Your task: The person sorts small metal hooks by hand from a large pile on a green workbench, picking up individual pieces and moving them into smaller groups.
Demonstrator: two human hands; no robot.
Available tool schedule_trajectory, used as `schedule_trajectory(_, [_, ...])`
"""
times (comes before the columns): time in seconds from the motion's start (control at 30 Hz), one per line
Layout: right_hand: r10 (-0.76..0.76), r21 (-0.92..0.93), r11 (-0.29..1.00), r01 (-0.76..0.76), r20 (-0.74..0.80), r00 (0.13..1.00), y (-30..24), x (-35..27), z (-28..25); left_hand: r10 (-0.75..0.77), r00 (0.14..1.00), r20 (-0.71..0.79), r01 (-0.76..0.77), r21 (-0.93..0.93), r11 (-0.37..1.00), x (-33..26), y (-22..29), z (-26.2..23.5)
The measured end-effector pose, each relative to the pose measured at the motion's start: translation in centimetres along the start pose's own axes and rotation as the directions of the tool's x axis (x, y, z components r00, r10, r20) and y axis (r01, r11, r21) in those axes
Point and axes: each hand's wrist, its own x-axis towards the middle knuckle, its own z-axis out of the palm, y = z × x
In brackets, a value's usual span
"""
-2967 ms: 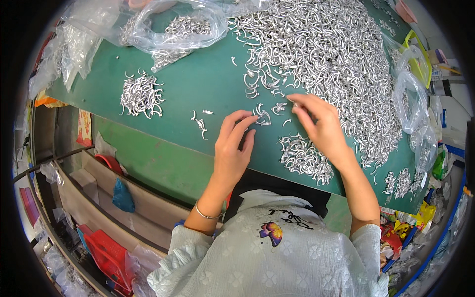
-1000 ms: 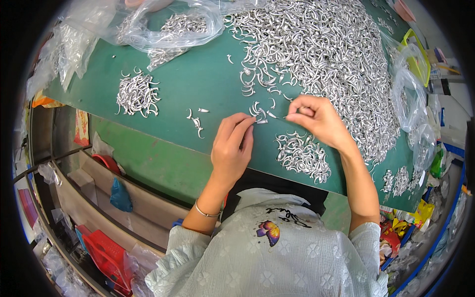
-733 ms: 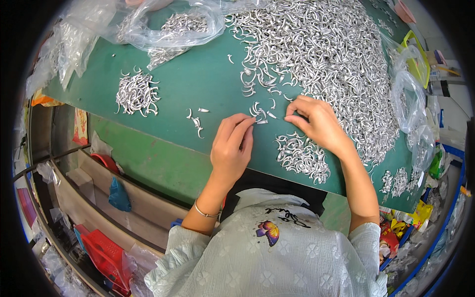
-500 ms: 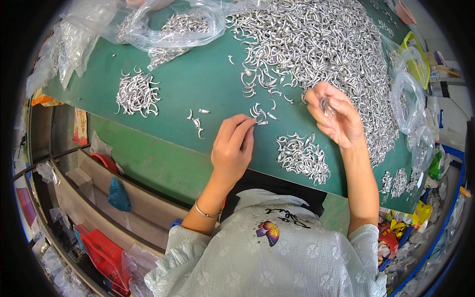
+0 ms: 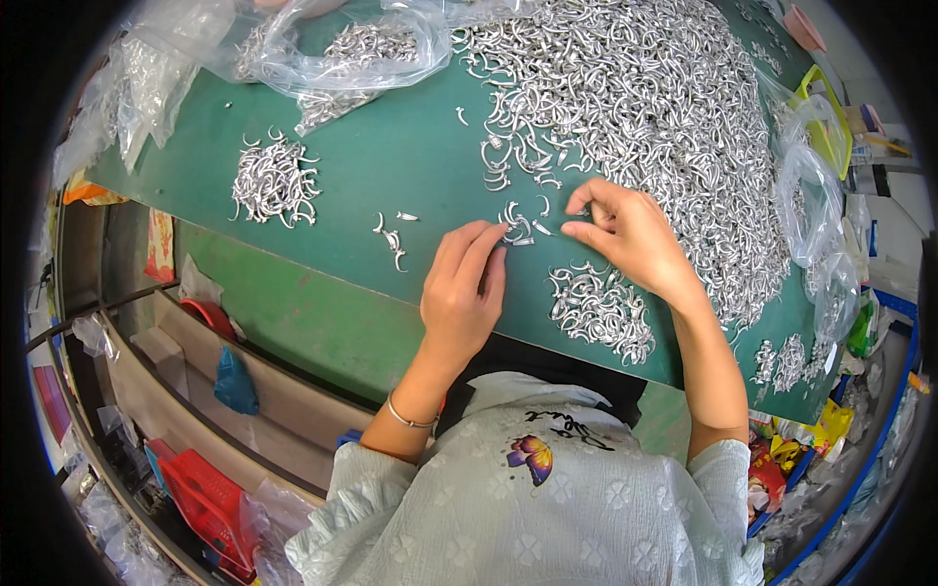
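Both hands (image 5: 547,264) flank small silver hooks (image 5: 518,227) between fingertips.

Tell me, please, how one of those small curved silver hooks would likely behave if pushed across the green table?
Each curved silver hook looks like thin, shiny metal, so probably stiff, light and slippery on the green table. In the big pile the curves interlock, so neighbours may drag along.

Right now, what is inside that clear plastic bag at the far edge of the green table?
The clear plastic bag holds a heap of small curved silver metal hooks, seen through the plastic. Folds and glare hide how many, and anything beneath them.
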Motion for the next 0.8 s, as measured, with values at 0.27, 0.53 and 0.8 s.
schedule_trajectory(0.27, [-0.132,-0.076,0.988,0.134,0.038,0.991,-0.8,-0.4,1.3,0.048,0.99,0.134,-0.058,0.074,0.996,0.0,-0.4,-0.5])
schedule_trajectory(0.53, [-0.189,-0.11,0.979,0.173,-0.145,0.971,-1.5,0.1,3.2,0.0,0.999,0.051,-0.006,0.114,0.994,0.5,0.5,-0.2])
schedule_trajectory(0.8, [0.043,-0.09,0.995,-0.036,0.072,0.996,-2.2,0.2,0.0,0.018,0.997,0.077,-0.025,0.1,0.995,0.0,-0.1,-0.3])
